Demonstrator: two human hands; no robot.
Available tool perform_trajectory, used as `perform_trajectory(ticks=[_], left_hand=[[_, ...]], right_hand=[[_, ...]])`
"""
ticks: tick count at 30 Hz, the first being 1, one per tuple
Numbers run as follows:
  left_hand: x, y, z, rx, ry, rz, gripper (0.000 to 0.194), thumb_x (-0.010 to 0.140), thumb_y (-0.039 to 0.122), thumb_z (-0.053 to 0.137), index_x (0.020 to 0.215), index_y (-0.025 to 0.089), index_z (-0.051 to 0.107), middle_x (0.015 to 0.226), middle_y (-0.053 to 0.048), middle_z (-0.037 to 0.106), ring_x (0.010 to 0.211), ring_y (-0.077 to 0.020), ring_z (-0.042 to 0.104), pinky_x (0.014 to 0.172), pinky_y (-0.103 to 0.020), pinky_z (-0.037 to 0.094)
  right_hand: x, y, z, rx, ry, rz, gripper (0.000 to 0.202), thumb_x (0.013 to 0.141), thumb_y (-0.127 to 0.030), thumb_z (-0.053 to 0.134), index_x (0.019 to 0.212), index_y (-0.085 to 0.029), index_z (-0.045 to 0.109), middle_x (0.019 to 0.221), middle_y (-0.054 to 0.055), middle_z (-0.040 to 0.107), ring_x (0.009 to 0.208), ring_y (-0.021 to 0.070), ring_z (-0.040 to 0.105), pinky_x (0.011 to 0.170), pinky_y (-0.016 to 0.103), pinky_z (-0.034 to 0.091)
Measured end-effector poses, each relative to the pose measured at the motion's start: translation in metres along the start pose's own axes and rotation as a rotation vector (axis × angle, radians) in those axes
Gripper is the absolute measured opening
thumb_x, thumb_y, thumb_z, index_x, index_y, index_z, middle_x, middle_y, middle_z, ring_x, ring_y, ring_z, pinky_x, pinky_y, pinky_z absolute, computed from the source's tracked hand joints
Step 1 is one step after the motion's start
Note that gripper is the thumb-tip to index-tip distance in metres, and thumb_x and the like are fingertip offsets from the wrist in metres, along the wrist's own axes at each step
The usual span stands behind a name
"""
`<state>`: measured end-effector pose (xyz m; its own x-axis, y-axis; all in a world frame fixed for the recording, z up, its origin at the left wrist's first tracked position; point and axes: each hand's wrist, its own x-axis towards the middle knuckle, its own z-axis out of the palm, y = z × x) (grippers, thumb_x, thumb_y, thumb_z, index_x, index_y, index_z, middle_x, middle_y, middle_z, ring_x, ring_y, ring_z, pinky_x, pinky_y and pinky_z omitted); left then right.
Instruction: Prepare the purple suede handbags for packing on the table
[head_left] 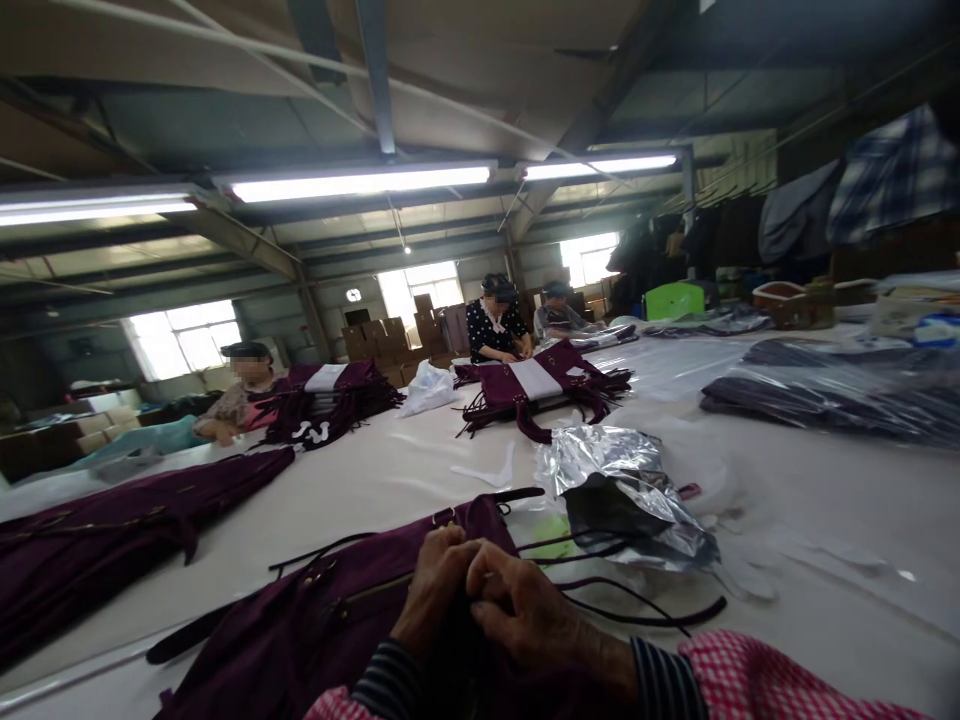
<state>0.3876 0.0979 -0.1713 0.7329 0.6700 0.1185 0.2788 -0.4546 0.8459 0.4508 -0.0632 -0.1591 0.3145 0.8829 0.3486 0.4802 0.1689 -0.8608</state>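
Observation:
A dark purple bag with zips, metal rings and long thin straps lies in front of me on the pale table. My left hand rests on its upper right part, fingers bent and closed near a metal ring. Right beside it, touching it, my right hand has its fingers curled together over the same bag. What sits between the fingertips is too small to make out. Dark straps stretch out to the right from under my right hand.
Crumpled silver foil wrapping lies beyond my right hand. More purple bags are at the left, with stacked ones farther back. Plastic-covered dark items lie at the right. Several people work across the table.

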Motion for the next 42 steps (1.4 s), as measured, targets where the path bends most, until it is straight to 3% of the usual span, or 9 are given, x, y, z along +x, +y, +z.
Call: perform_trajectory(ticks=[6,10,17,21,25,27,31,36,42], left_hand=[[-0.008,0.004,0.0,-0.152,0.077,0.004,0.038,0.068,0.055,0.066,0.064,0.021,0.049,0.062,0.003,0.051,0.064,-0.0165,0.048,0.059,-0.027,0.037],[-0.001,0.005,-0.001,-0.203,0.021,-0.06,0.037,0.062,0.051,0.069,0.059,0.021,0.048,0.056,0.004,0.049,0.055,-0.0138,0.046,0.055,-0.025,0.037],[0.021,0.011,0.005,-0.197,-0.033,-0.115,0.035,0.056,0.042,0.08,0.056,0.018,0.055,0.049,0.003,0.053,0.049,-0.016,0.052,0.048,-0.026,0.036],[0.02,0.008,0.0,-0.236,0.02,-0.124,0.029,0.056,0.04,0.078,0.061,0.018,0.06,0.052,0.003,0.057,0.052,-0.0164,0.054,0.048,-0.025,0.037],[0.019,0.003,-0.01,-0.298,0.06,-0.152,0.025,0.059,0.039,0.072,0.062,0.019,0.057,0.05,0.004,0.054,0.046,-0.0124,0.048,0.046,-0.023,0.035],[0.022,0.003,-0.015,-0.322,0.066,-0.163,0.023,0.057,0.037,0.071,0.06,0.019,0.056,0.048,0.005,0.053,0.044,-0.0112,0.046,0.045,-0.023,0.034],[0.026,0.005,-0.025,-0.344,0.073,-0.155,0.022,0.053,0.032,0.07,0.059,0.019,0.054,0.048,0.005,0.052,0.042,-0.01,0.043,0.043,-0.022,0.033],[0.027,0.003,-0.028,-0.302,0.158,-0.079,0.029,0.052,0.031,0.072,0.054,0.021,0.046,0.044,0.008,0.044,0.044,-0.0084,0.038,0.045,-0.021,0.029],[0.022,0.01,-0.021,-0.305,0.109,-0.041,0.028,0.057,0.036,0.078,0.062,0.016,0.059,0.052,0.004,0.053,0.051,-0.0102,0.045,0.049,-0.022,0.034]], right_hand=[[-0.044,-0.026,-0.033,0.153,-0.002,0.123,0.027,0.095,-0.046,0.057,0.106,-0.022,0.062,0.093,0.0,0.061,0.087,0.0168,0.056,0.08,0.028,0.044],[-0.068,-0.026,-0.04,0.118,-0.08,0.141,0.025,0.096,-0.038,0.049,0.104,-0.023,0.067,0.111,0.005,0.065,0.11,0.0227,0.057,0.101,0.035,0.039],[-0.062,-0.006,-0.036,0.099,-0.213,-0.016,0.022,0.09,-0.03,0.05,0.1,-0.019,0.066,0.117,0.009,0.066,0.113,0.023,0.058,0.104,0.036,0.037],[-0.06,0.001,-0.033,0.105,-0.005,0.077,0.01,0.088,-0.026,0.058,0.086,-0.02,0.066,0.097,0.003,0.065,0.096,0.0193,0.061,0.089,0.031,0.045],[-0.046,0.002,-0.041,-0.199,0.287,-0.132,0.011,0.092,-0.015,0.055,0.088,-0.019,0.064,0.102,0.006,0.064,0.1,0.0209,0.057,0.091,0.034,0.044],[-0.033,0.001,-0.05,-0.398,0.317,-0.176,0.019,0.095,-0.012,0.049,0.099,-0.02,0.066,0.111,0.008,0.064,0.109,0.0236,0.054,0.097,0.038,0.042],[-0.001,0.004,-0.055,-0.504,0.129,-0.034,0.029,0.095,-0.01,0.046,0.111,-0.021,0.067,0.108,0.006,0.067,0.104,0.0215,0.061,0.095,0.035,0.045],[0.027,0.029,-0.02,-0.612,-0.061,-0.068,0.034,0.096,-0.02,0.052,0.128,-0.023,0.061,0.128,0.008,0.062,0.118,0.0259,0.057,0.1,0.038,0.045],[0.031,0.046,-0.001,-0.716,-0.108,0.003,0.046,0.098,-0.022,0.046,0.144,-0.018,0.046,0.146,0.017,0.051,0.127,0.0336,0.05,0.102,0.049,0.044]])
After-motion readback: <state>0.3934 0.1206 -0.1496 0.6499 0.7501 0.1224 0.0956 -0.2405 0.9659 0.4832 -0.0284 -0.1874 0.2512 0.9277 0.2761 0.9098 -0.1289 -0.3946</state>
